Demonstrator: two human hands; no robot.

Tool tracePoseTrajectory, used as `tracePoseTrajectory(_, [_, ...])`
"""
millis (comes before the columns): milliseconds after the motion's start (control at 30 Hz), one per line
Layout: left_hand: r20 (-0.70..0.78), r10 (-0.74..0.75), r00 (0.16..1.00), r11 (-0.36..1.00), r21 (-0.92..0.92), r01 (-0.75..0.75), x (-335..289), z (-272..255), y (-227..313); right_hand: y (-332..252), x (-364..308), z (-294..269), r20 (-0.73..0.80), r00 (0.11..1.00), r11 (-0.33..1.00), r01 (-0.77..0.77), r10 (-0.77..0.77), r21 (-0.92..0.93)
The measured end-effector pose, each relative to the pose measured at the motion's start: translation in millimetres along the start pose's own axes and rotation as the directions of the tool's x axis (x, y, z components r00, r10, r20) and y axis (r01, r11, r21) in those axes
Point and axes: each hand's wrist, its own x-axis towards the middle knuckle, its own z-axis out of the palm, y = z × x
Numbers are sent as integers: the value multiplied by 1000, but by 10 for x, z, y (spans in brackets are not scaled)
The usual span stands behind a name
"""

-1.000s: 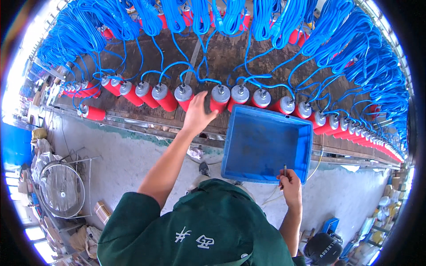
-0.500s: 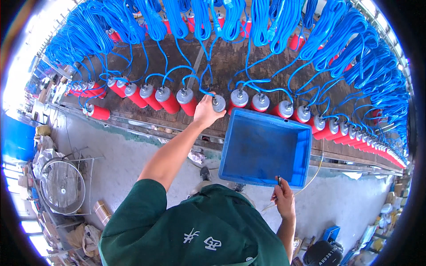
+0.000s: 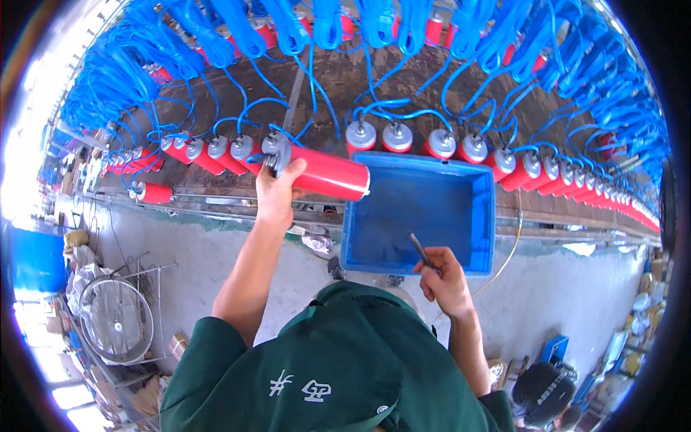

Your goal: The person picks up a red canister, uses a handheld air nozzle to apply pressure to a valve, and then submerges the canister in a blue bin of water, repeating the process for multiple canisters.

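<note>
My left hand [image 3: 277,193] grips a red cylinder [image 3: 331,174] by its grey cap end. The cylinder is tipped on its side, its bare end pointing right over the left rim of a blue bin [image 3: 348,241]. A blue cable runs from the grey cap to the workbench. Closed around a slim dark pen-like tool [image 3: 419,248], my right hand [image 3: 445,279] is above the near side of the bin. The tool's tip points up and to the left. The bin's dark bottom shows between my hands.
More red cylinders [image 3: 439,146] with grey caps line the edge of the dark workbench [image 3: 237,90]. Bundled blue cables [image 3: 374,25] hang behind them. A round wire-guarded frame [image 3: 115,320] stands on the floor at left; a black stool seat [image 3: 543,385] is at lower right.
My left hand has lifted the cylinder from the row and tipped it sideways, moving left. My right hand has risen over the bin with the tool. The view has shifted slightly.
</note>
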Motion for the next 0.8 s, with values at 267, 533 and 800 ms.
tracePoseTrajectory(267, [9,-406,914,903,-152,402,-353,-118,-660,-50,15,-48,-63,997,995,-44,39,-85])
tracePoseTrajectory(533, [95,-496,863,836,-215,504,-431,-149,-920,58,248,-122,-96,993,991,54,-65,-121])
tracePoseTrajectory(800, [185,-439,879,867,-169,469,-435,-181,-930,63,451,-38,-25,987,963,149,-159,-223])
